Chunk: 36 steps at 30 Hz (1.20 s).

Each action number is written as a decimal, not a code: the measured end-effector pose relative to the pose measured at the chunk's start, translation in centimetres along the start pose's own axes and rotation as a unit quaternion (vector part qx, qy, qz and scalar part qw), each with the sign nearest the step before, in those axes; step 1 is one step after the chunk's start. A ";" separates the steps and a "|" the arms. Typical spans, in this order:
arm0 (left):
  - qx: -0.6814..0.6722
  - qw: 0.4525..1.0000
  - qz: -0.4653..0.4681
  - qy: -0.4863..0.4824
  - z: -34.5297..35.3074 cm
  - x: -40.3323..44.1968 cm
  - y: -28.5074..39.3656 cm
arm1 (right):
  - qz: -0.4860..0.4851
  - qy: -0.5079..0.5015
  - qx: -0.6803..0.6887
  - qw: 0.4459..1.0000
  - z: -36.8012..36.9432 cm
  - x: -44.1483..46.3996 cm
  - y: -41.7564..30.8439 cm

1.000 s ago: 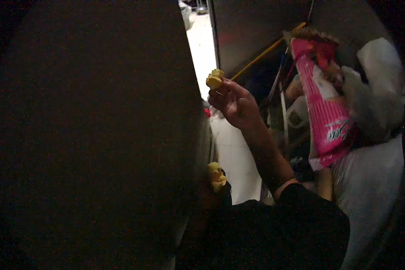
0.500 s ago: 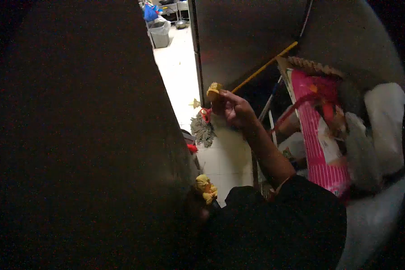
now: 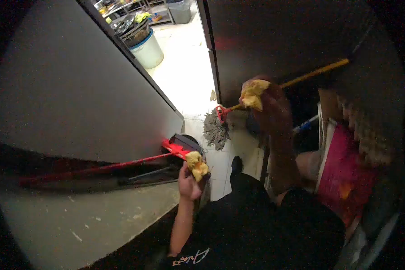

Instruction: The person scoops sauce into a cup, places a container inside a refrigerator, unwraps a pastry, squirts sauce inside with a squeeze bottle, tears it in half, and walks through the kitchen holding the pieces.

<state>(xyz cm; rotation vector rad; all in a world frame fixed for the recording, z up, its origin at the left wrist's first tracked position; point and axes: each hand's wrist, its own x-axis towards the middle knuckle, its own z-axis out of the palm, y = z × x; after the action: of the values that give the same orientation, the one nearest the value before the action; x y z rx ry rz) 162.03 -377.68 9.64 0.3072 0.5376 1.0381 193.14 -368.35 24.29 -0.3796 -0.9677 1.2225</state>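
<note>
My left hand is low in the middle of the head view, its fingers closed round a crumpled yellow piece. Beside it are a red broom head and a dark dustpan. Higher and to the right, my right hand grips another crumpled yellow piece. Shadow and blur hide part of these fingers. Whether the yellow pieces are cloth, glove or food I cannot tell. Behind my right hand runs the yellow handle of a grey string mop.
Grey panels flank a bright doorway floor. Past it stand a white bucket with a blue rim and a grey bin. A pink package is at my right, near a blue handle. My shoe shows below the mop.
The view has swung and brightened, so the bucket, broom and more of my left hand now show. My right hand with its yellow piece appears further right. Both hands keep hold.
</note>
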 end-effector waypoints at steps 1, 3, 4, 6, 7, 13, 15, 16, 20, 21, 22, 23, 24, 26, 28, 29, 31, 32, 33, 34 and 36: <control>-0.087 0.996 -0.023 -0.016 0.9 2.4 1.0 | -0.026 -0.015 -0.002 1.000 -0.5 1.8 -1.0; -0.123 0.992 -0.012 0.007 2.6 6.1 2.5 | -0.076 -0.055 0.002 0.996 -0.7 5.5 -2.6; -0.101 0.995 0.009 0.020 2.9 7.8 3.2 | -0.101 -0.077 0.000 0.992 -0.4 7.1 -3.0; -0.111 0.993 0.034 0.014 2.6 10.7 4.5 | -0.140 -0.127 0.007 0.982 0.3 10.2 -3.9; -0.094 0.994 0.051 0.031 3.1 11.6 5.0 | -0.159 -0.157 0.008 0.975 1.0 11.4 -4.2; -0.139 0.979 0.070 0.132 -0.2 18.3 7.4 | -0.228 -0.284 0.012 0.931 5.5 16.4 -3.2; -0.120 0.980 0.088 0.134 -0.2 19.5 8.3 | -0.234 -0.267 -0.001 0.935 5.2 17.4 -2.3; -0.133 0.981 0.088 0.112 -0.5 21.0 8.2 | -0.235 -0.257 -0.011 0.937 4.8 18.1 -1.9; -0.138 0.983 0.087 0.088 -1.9 27.4 9.3 | -0.284 -0.267 -0.044 0.920 3.3 23.1 -0.2; -0.152 0.982 0.080 0.076 -1.8 29.5 10.0 | -0.293 -0.269 -0.050 0.916 3.2 24.4 0.1; -0.129 0.988 0.070 0.046 -3.4 32.1 10.4 | -0.286 -0.240 -0.032 0.927 4.0 25.1 0.8; -0.129 0.989 0.049 0.044 -4.7 34.7 11.2 | -0.302 -0.247 -0.022 0.920 4.0 27.5 1.6; -0.132 0.990 0.029 0.039 -4.6 37.5 11.9 | -0.318 -0.254 -0.012 0.913 4.0 29.8 2.4; -0.120 0.993 0.012 -0.015 -4.4 42.7 13.5 | -0.154 -0.297 0.105 0.937 4.0 34.6 2.2; -0.124 0.992 -0.009 0.000 -1.2 46.1 17.1 | -0.141 -0.292 0.156 0.933 4.0 38.7 4.8; -0.126 0.992 -0.022 -0.022 -0.5 47.8 18.9 | -0.134 -0.290 0.181 0.930 4.0 40.8 6.1; -0.109 0.993 -0.030 -0.014 1.5 50.6 22.1 | -0.201 -0.256 0.165 0.931 3.9 45.4 9.1; -0.097 0.995 -0.030 0.001 2.0 51.4 23.1 | -0.230 -0.237 0.155 0.931 3.7 47.6 10.6; -0.096 0.995 -0.021 -0.011 2.2 52.7 23.9 | -0.229 -0.235 0.149 0.933 3.0 49.6 12.0; -0.112 0.993 -0.021 -0.022 2.3 53.8 25.1 | -0.224 -0.227 0.147 0.936 2.1 51.6 13.2; -0.126 0.991 -0.012 -0.038 2.8 55.1 27.1 | -0.215 -0.212 0.133 0.944 1.4 54.2 15.1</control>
<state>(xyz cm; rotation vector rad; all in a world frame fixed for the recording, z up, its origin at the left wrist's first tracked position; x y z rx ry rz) 165.59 -316.27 9.91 0.1160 0.3373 1.0531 184.05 -314.24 36.93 0.3140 -1.1570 1.0252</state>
